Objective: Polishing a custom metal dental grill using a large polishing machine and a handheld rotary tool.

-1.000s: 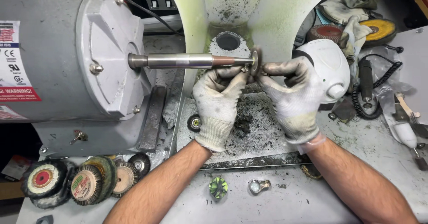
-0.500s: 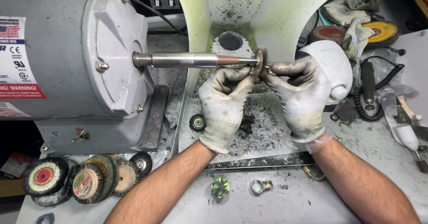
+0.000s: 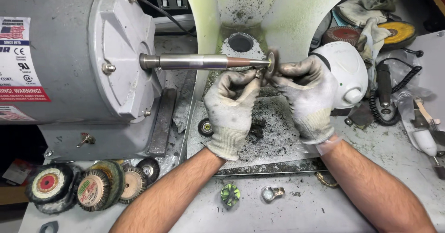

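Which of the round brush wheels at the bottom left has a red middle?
The leftmost wheel, with its white face. The others beside it have tan or dark middles.

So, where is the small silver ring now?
In the head view, the small silver ring lies on the bench below both hands, right of the green disc.

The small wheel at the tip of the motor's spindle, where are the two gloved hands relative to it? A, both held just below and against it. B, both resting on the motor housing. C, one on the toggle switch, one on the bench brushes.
A: the left hand and right hand meet right under the small wheel at the end of the spindle, fingertips up against it.
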